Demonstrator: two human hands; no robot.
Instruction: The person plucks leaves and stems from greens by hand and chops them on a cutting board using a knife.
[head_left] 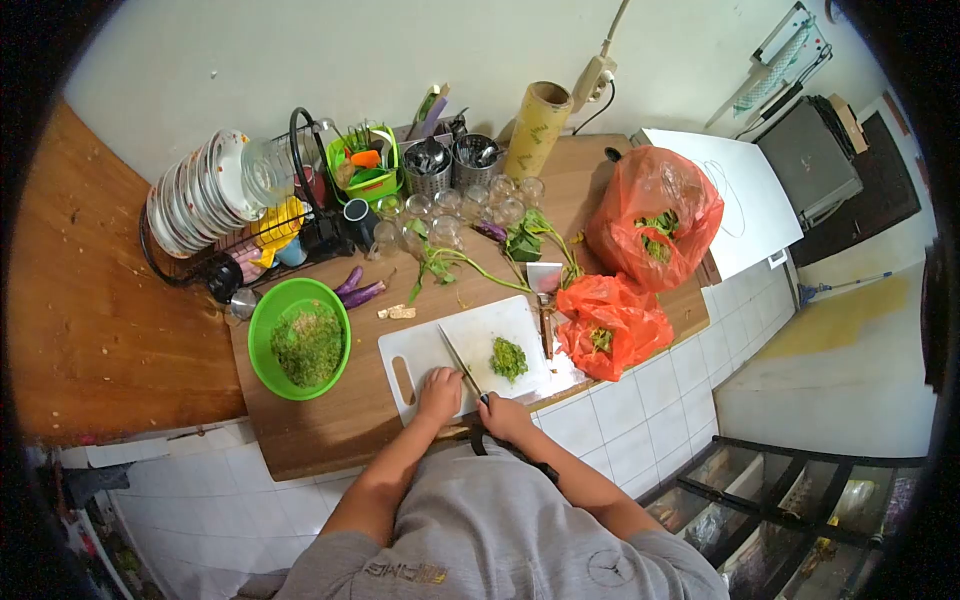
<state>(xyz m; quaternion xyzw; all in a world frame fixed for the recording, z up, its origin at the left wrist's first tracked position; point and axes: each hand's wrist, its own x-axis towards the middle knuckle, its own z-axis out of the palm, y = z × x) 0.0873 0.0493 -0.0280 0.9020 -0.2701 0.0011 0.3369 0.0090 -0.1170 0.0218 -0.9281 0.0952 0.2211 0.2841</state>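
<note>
My right hand (pixel 507 418) is closed round the black handle of a kitchen knife (pixel 459 358), whose blade lies slanted over a white cutting board (pixel 420 345). Just left of the blade, my left hand (pixel 440 395) rests on the board with its fingers drawn together; what is under them, if anything, is hidden. A small heap of chopped green vegetable (pixel 508 360) sits on the board right of the knife. To the left stands a bright green basin (pixel 342 345) with more finely cut greens (pixel 306 347) in it.
Purple eggplants (pixel 361 294), leafy stems (pixel 465 262) and several glasses (pixel 447 233) lie behind the board. Red plastic bags (pixel 655 200) and a cleaver (pixel 544 285) are at the right. A dish rack (pixel 225 240) and a yellow wrap roll (pixel 540 130) stand along the wall.
</note>
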